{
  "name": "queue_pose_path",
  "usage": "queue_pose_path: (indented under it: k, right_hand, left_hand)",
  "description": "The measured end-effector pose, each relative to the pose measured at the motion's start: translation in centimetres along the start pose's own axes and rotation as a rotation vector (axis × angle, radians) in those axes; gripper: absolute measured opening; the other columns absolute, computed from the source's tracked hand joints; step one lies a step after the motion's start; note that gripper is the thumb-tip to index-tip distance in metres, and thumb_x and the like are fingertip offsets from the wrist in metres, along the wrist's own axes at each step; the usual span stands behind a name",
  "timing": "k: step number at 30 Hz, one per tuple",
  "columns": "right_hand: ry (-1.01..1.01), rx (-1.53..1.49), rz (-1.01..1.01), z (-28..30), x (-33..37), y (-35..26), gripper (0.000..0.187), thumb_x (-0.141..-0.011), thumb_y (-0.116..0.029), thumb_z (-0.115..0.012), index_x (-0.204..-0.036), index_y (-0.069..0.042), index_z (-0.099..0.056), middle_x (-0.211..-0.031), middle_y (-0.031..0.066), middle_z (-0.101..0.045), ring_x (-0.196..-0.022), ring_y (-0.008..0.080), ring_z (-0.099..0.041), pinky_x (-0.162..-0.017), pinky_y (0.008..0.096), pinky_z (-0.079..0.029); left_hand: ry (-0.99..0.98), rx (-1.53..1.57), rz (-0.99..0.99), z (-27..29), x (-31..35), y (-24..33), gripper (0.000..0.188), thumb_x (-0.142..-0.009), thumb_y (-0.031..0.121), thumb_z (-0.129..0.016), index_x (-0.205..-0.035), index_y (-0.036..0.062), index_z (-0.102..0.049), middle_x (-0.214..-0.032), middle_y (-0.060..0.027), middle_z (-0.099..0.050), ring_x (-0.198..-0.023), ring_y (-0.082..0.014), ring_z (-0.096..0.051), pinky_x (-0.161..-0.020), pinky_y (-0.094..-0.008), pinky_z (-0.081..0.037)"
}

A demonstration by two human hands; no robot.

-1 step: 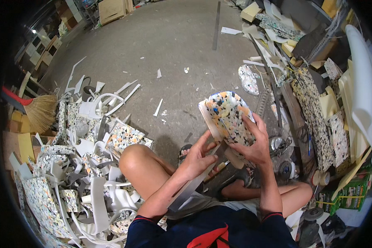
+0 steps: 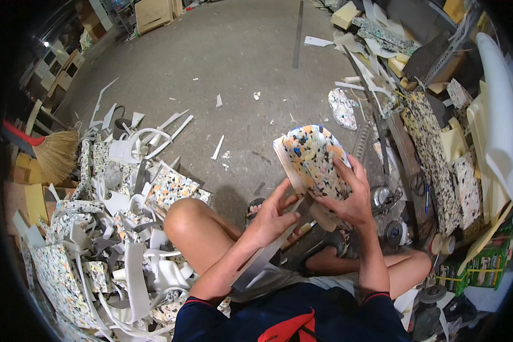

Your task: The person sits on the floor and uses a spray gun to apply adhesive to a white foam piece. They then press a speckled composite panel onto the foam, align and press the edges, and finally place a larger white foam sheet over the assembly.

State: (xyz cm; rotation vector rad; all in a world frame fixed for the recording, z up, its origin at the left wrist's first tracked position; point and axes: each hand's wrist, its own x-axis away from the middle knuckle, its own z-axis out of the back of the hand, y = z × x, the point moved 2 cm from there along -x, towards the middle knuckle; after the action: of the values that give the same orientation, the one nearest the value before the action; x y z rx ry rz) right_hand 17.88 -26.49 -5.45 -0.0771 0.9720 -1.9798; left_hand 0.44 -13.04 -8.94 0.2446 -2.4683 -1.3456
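Observation:
A speckled, multicoloured foam pad [image 2: 313, 157] with a rounded far end and a pale side layer is held tilted above my lap. My right hand [image 2: 353, 196] grips its right side, thumb pressed to the near part and fingers on the upper face. At its lower left edge, my left hand [image 2: 276, 219] has its fingertips against the pad, with the thumb stretched toward its near end. Below my left hand and forearm runs a long flat grey metal blade [image 2: 259, 265], slanting from my lap up to the pad. The underside of the pad is hidden.
White and speckled foam offcuts [image 2: 134, 279] are heaped at my left, near a straw broom [image 2: 57, 151]. A speckled scrap [image 2: 342, 109] lies on the concrete floor [image 2: 239, 68]. Foam sheets [image 2: 430, 165] and a round metal object [image 2: 382, 198] lie at my right.

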Motion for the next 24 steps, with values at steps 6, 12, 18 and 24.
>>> queue_pose_path:
  k: [6, 12, 18, 24]
  right_hand:
    - [-0.058, 0.096, -0.018, -0.5, -0.9, 0.5, 0.092, -0.057, -0.031, -0.095, -0.141, -0.012, -0.061, -0.142, 0.0276, -0.050, -0.131, 0.0440, -0.050, -0.110, 0.0481, -0.041]
    - [-0.095, 0.092, -0.058, -1.5, -2.7, 1.3, 0.088, -0.061, -0.044, -0.092, -0.139, -0.016, -0.064, -0.144, 0.0265, -0.049, -0.133, 0.0435, -0.048, -0.112, 0.0491, -0.040]
    - [-0.136, 0.048, -0.091, -1.6, -3.5, 1.1, 0.089, -0.059, -0.047, -0.091, -0.139, -0.017, -0.064, -0.146, 0.0289, -0.047, -0.134, 0.0452, -0.046, -0.113, 0.0496, -0.038]
    - [-0.149, 0.076, -0.119, -1.9, -3.5, 1.4, 0.090, -0.060, -0.049, -0.090, -0.140, -0.018, -0.063, -0.146, 0.0306, -0.047, -0.134, 0.0462, -0.046, -0.113, 0.0495, -0.037]
  left_hand:
    - [0.029, 0.014, 0.077, -0.1, -0.1, 1.1, 0.082, -0.090, -0.015, -0.050, -0.162, 0.0096, -0.019, -0.140, -0.0183, -0.056, -0.079, -0.0182, -0.070, -0.058, -0.0270, -0.057]
    - [0.092, -0.070, 0.135, 1.1, -1.2, 1.8, 0.081, -0.087, -0.004, -0.055, -0.161, 0.0069, -0.022, -0.136, -0.0204, -0.060, -0.067, -0.0191, -0.071, -0.045, -0.0284, -0.053]
    - [0.108, -0.082, 0.142, 1.7, -1.5, 2.0, 0.081, -0.086, -0.002, -0.057, -0.159, 0.0049, -0.024, -0.139, -0.0268, -0.058, -0.064, -0.0226, -0.071, -0.045, -0.0291, -0.055]
    - [0.102, -0.046, 0.152, 1.7, -2.0, 1.8, 0.081, -0.085, -0.001, -0.059, -0.158, 0.0024, -0.025, -0.136, -0.0291, -0.059, -0.063, -0.0234, -0.070, -0.044, -0.0293, -0.055]
